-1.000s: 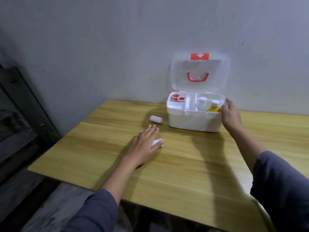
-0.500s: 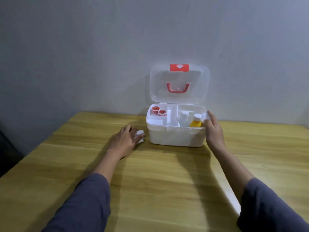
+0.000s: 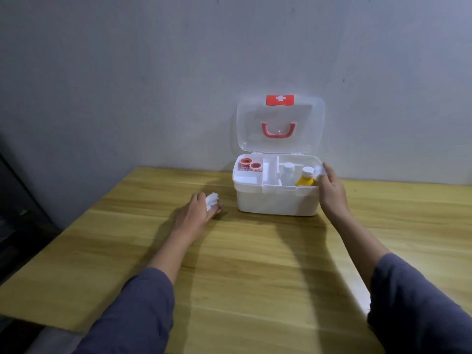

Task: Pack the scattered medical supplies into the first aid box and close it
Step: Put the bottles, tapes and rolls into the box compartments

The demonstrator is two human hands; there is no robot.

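My left hand (image 3: 195, 215) was down on the table (image 3: 255, 264), just left of the first aid box (image 3: 277, 200), its grip closed on a white bandage roll (image 3: 212, 200); whether it held more than one I could not tell. My right hand (image 3: 332, 190) sat at the box's right end, fingers pinched on something small and pale (image 3: 319, 171) at the rim, too blurred to name. The lid (image 3: 280, 123) stood upright against the wall. Inside, two red-ringed tape rolls (image 3: 250, 165) lay in the back left compartment, and a clear bottle (image 3: 288, 172) and a yellow bottle (image 3: 305, 178) stood on the right.

To do this step well, I judged the left hand should lift the roll clear over the front wall and lower it into the open left front compartment rather than drop it, keeping it below rim level so the lid could close. The right hand would do best steadying the light box against sliding.
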